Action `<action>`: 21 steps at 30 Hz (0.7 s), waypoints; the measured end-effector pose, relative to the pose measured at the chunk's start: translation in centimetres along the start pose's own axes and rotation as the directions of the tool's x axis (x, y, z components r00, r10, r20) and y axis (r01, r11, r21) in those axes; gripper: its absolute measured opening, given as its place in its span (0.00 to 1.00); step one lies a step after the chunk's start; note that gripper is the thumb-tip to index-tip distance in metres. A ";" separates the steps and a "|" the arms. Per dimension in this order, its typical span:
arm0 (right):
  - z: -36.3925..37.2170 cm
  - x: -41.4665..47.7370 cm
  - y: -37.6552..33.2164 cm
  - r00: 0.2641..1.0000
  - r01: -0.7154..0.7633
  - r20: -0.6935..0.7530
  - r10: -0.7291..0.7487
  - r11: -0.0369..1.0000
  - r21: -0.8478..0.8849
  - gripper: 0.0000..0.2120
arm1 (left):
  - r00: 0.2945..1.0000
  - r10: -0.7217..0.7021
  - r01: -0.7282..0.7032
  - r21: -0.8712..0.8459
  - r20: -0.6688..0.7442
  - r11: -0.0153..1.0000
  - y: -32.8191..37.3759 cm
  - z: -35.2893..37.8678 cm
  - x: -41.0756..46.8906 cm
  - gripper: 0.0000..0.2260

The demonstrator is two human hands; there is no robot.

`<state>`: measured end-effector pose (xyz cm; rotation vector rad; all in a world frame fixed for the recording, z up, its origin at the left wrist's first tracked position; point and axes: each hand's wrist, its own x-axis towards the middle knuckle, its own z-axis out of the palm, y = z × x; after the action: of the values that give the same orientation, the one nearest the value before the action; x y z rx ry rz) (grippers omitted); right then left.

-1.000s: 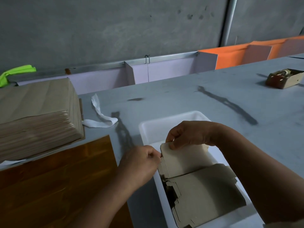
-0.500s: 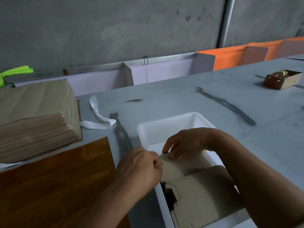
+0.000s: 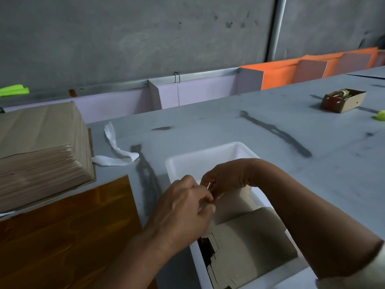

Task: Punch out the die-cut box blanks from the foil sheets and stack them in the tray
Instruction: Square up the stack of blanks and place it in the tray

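A white plastic tray sits on the grey table in front of me. Brown die-cut box blanks lie stacked in its near half. My left hand and my right hand meet over the tray's left side, fingers curled and pinching the far-left edge of the top blank. The pinched edge itself is mostly hidden by my fingers. A thick stack of brown sheets stands at the left of the table.
A brown wooden board lies under the sheet stack at the near left. A white paper strip curls beside the stack. A small open cardboard box sits at the far right. Low lilac and orange dividers line the table's back edge.
Both hands have come closer together over the tray's left side. The raised flap of the top blank has come down lower into the tray.
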<state>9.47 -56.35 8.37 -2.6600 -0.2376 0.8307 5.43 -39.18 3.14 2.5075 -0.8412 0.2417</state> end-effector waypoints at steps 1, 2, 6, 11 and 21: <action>-0.2 -0.1 0.0 1.000 0.001 0.011 -0.001 1.000 -0.001 0.15 | 0.999 0.021 -0.021 0.015 0.032 1.000 0.0 0.3 0.2 0.09; -0.3 -0.3 0.0 1.000 0.003 0.021 -0.003 1.000 0.005 0.15 | 0.998 0.039 -0.041 0.039 0.052 0.998 0.0 0.5 0.2 0.09; -0.9 -0.4 0.6 1.000 -0.004 -0.009 0.005 0.995 0.095 0.15 | 0.996 0.056 -0.060 0.062 0.074 0.996 -0.1 0.6 0.4 0.07; -0.7 0.5 2.7 0.994 -0.105 0.021 0.103 0.956 0.276 0.17 | 0.990 0.071 -0.082 0.089 0.118 0.993 -0.1 0.6 0.4 0.04; 0.3 1.2 3.7 0.985 -0.170 0.071 0.156 0.950 0.263 0.20 | 0.987 0.058 -0.071 0.083 0.147 0.994 -0.1 0.6 0.2 0.05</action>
<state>10.45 -59.38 6.15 -2.4294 0.0809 0.9092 5.66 -39.48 2.60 2.6068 -0.9908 0.1216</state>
